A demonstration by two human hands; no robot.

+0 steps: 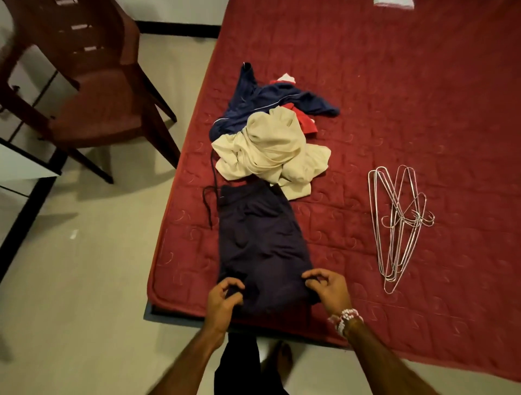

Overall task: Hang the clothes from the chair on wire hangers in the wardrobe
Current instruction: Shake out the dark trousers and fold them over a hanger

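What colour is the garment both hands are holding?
Plain dark navy; the garment shows best in the head view.

No legible text, label, brand, number or sign in view. The red mattress carries stitched curl motifs only, not letters. The white object at the far edge is cropped; any print on it cannot be made out.
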